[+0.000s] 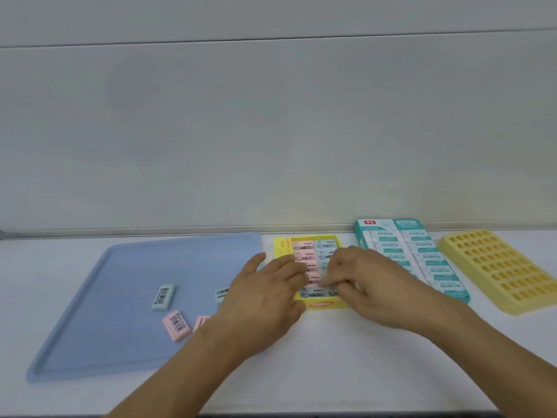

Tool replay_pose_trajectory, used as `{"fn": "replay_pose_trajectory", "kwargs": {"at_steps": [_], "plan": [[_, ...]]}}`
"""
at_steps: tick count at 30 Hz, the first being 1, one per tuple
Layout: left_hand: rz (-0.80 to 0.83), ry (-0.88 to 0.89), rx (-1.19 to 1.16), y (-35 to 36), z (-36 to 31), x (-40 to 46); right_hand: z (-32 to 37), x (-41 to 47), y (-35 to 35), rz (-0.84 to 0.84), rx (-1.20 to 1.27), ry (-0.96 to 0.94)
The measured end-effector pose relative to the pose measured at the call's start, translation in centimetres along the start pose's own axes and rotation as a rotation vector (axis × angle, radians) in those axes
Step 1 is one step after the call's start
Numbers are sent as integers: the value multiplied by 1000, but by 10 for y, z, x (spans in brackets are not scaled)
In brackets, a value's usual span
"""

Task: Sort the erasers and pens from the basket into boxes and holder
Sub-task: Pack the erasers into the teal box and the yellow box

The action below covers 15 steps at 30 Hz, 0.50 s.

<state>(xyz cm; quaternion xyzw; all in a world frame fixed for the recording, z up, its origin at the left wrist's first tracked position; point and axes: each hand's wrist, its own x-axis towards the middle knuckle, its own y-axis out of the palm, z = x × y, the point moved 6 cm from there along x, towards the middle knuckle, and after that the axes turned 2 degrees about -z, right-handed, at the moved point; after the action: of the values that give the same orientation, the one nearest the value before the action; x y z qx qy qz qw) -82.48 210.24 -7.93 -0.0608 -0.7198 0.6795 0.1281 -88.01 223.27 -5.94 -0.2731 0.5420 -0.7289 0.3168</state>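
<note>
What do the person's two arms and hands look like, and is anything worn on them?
Both forearms come up from the bottom edge of the picture and are bare: no sleeve shows. The left hand and the right hand wear no gloves. No watch, bracelet or ring can be seen on the wrists or fingers. The picture is slightly blurred, so small marks cannot be told.

Blue tray (90,297) matt plastic; yellow box (280,245) printed card; table (361,372) smooth white.
</note>
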Motion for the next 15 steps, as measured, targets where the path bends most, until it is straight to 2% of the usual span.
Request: {"fn": "replay_pose_trajectory", "kwargs": {"at_steps": [1, 2, 4, 6, 10, 15], "plan": [[24, 6, 15, 3, 0, 1, -4, -3, -1, -46, 6, 13], [17, 14, 24, 3, -1, 0, -5, -6, 2, -21, -15, 13], [10, 51, 16, 4, -2, 0, -1, -13, 17, 176, -82, -18], [-4, 53, 15, 3, 0, 0, 3, -15, 17, 262, -88, -21], [-114, 71, 11, 4, -4, -4, -2, 4, 8, 134, 32, 29], [-239, 66, -19, 6, -10, -6, -4, 21, 36, 232, -30, -38]]}}
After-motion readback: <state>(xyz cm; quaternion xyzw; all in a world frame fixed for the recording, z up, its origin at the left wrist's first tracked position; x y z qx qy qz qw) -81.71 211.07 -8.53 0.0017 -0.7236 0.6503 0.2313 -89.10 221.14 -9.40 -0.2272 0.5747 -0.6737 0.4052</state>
